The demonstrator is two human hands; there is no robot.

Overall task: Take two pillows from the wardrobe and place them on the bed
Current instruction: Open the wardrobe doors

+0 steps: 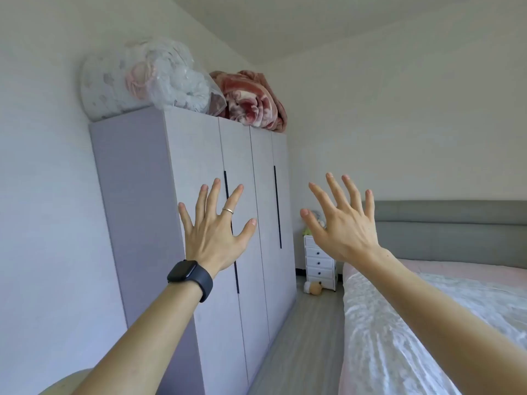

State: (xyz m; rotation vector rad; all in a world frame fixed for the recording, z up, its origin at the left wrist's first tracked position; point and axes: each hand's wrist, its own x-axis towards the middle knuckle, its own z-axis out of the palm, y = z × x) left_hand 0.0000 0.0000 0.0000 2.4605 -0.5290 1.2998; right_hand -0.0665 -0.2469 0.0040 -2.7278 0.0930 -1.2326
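Note:
A tall pale-lilac wardrobe (196, 155) stands against the left wall with all its doors closed and long dark handles. No pillows are in view. The bed (427, 323), with a pale patterned cover and grey headboard, lies at the right. My left hand (214, 232), wearing a ring and a dark watch, is raised with fingers spread in front of the wardrobe doors, holding nothing. My right hand (342, 220) is also raised with straight, spread fingers, in the air between wardrobe and bed, holding nothing.
On top of the wardrobe lie a bagged white quilt (137, 81) and a red floral blanket (253, 101). A small white drawer unit (319, 263) stands at the far wall with a plush toy (313, 287) on the floor. A wooden-floor aisle (302, 337) runs between wardrobe and bed.

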